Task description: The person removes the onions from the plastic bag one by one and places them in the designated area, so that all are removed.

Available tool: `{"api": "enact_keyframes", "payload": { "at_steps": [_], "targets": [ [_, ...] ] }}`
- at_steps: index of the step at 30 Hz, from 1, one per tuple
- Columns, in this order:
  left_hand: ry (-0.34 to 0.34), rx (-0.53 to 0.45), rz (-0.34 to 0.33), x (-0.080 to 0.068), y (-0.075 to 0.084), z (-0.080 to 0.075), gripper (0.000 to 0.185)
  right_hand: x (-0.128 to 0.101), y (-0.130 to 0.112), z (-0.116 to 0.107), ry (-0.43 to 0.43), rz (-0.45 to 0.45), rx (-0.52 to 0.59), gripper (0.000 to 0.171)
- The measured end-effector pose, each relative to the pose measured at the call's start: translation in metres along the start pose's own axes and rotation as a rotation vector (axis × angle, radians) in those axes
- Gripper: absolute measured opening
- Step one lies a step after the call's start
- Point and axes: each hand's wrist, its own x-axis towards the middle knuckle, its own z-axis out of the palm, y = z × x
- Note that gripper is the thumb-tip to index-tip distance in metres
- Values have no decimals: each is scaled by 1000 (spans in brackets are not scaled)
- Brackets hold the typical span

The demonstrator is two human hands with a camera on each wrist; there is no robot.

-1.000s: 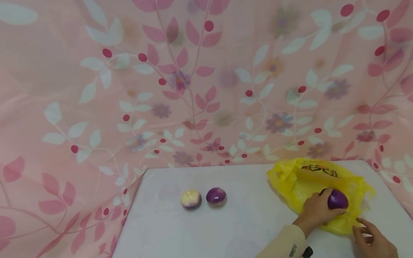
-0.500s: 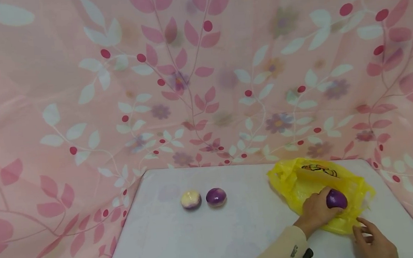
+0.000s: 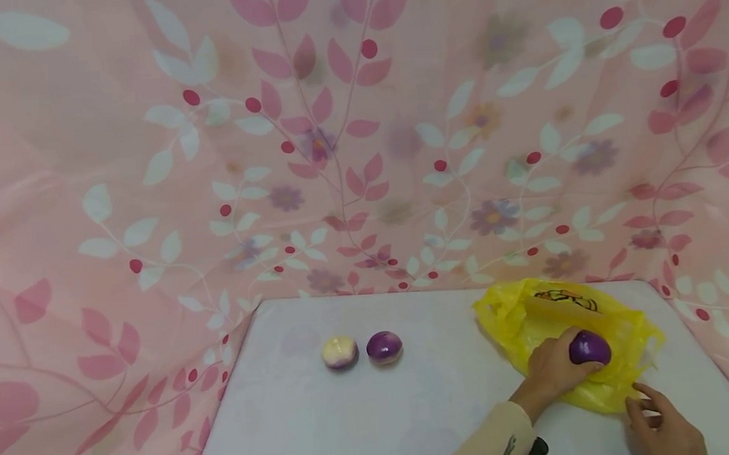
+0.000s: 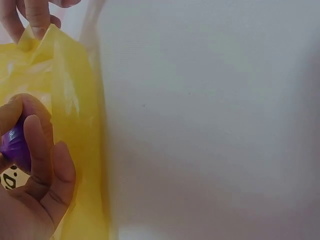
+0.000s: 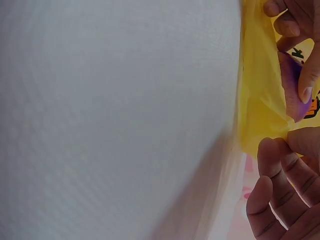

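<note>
You are working at a white desk (image 3: 365, 425) backed by a pink leaf-print cloth (image 3: 358, 129). A crumpled yellow plastic bag (image 3: 625, 329) is lying at the desk's far right, printed with an orange and black design. Your left hand (image 3: 555, 369) is curling round a glossy purple onion (image 3: 589, 347) on the bag. Your right hand (image 3: 664, 425) is pinching the bag's near edge. Two more onions, one pale (image 3: 339, 352) and one purple (image 3: 383, 347), are sitting well apart to the left.

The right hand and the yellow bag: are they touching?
Touching. In the right wrist view the right hand pinches the edge of the yellow bag between thumb and fingertips.
</note>
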Motion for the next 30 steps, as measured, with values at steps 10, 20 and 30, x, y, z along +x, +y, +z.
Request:
{"api": "enact_keyframes", "payload": {
  "at_steps": [10, 20, 30],
  "targets": [
    [22, -16, 100, -8, -12, -10, 55, 1, -3, -1, -19, 13, 4, 41],
    [7, 20, 96, -27, -24, -37, 61, 3, 1, 2, -35, 51, -7, 42],
    [57, 105, 138, -45, -41, -75, 67, 2, 1, 3, -8, 40, 15, 41]
  ]
}}
